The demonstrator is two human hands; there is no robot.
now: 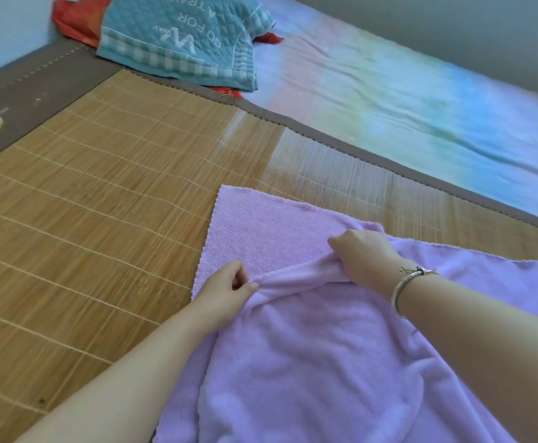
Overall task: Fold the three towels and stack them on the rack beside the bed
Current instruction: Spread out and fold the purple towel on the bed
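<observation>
A lilac terry towel [309,356] lies spread on the bamboo mat [101,193] in the lower right of the head view. Its far part lies flat, and a raised fold runs across its middle. My left hand [226,292] pinches the left end of that fold. My right hand [363,254], with a silver bracelet at the wrist, is closed on the fold's right end. Only this one towel shows, and no rack is in view.
A teal quilted cloth [181,39] with white lettering lies at the top, over a red cloth [76,20]. A pastel rainbow sheet [421,100] covers the bed to the right of the mat. A grey wall runs along the far right.
</observation>
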